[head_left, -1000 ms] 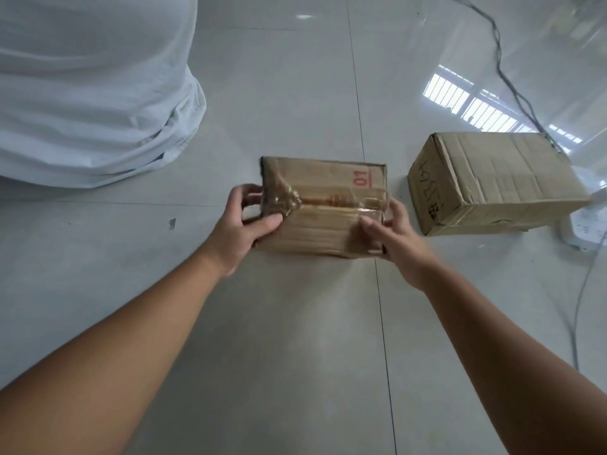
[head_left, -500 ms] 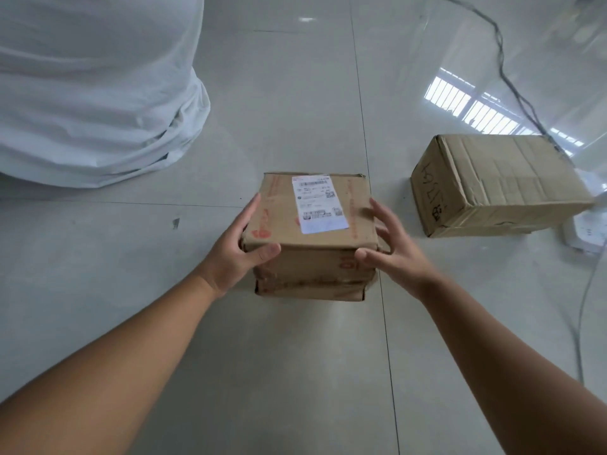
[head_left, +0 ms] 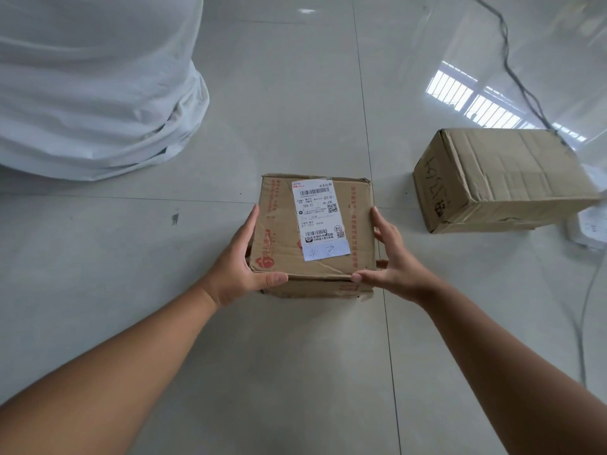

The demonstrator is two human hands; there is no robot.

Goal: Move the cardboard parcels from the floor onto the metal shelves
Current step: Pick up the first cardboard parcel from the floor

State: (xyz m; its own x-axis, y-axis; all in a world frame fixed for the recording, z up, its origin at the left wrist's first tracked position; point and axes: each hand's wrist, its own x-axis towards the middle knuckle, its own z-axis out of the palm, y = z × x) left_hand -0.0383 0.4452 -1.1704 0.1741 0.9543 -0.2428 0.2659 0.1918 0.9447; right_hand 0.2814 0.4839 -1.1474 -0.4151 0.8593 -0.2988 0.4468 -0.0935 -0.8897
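Note:
A small square cardboard parcel (head_left: 356,224) with a white shipping label on top is in the middle of the view, over the tiled floor. My left hand (head_left: 239,264) presses its left side with the thumb on the near edge. My right hand (head_left: 391,261) holds its right side the same way. Whether the parcel rests on the floor or is just off it I cannot tell. A second, longer cardboard parcel (head_left: 502,178) with black handwriting on its end lies on the floor to the right. No metal shelves are in view.
A large white wrapped bundle (head_left: 88,83) fills the upper left. A dark cable (head_left: 512,70) runs across the floor behind the long parcel, and a white power strip (head_left: 591,228) sits at the right edge with a thin grey cord.
The parcel has been turned over from its taped side to its labelled side. Both hands have shifted to grip its left and right sides, and it now sits slightly lower in view.

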